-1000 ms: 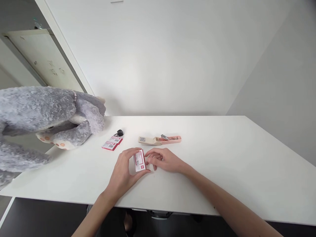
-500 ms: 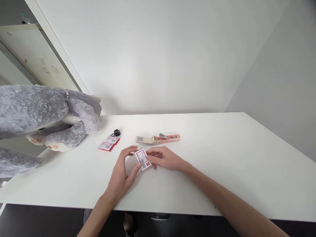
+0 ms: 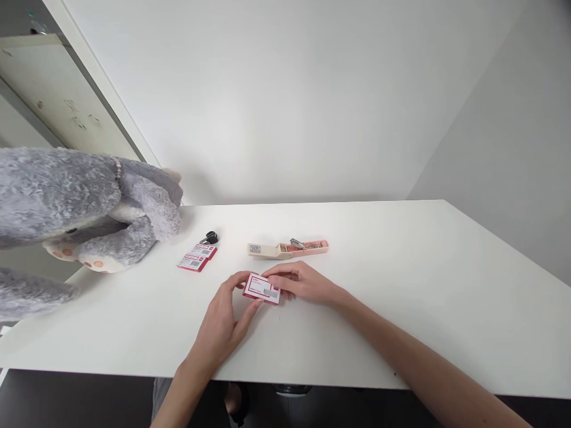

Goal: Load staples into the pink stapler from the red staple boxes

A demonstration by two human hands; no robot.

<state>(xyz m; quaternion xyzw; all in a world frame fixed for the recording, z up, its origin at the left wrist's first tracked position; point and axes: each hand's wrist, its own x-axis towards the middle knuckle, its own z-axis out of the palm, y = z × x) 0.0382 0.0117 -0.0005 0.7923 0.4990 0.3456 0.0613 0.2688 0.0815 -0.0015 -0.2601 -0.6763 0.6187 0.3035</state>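
Observation:
Between my hands is a small flat white box with red edges, red print and a grey patch on its upper face. My left hand curves around its left side, fingertips at the far edge and thumb at the near edge. My right hand grips its right end, thumb on top and the fingers partly hidden behind. Just beyond the hands lies a long cream and pink case, opened out flat, with a small metal piece over its pink half.
Two similar red and white boxes lie side by side on the left of the white table. Behind them is a small black object. A large grey plush toy leans in at the left, and a white wall stands behind.
The box has turned from a steep slant to nearly level, its long side now running left to right. Both hands have stayed around it, shifting only slightly.

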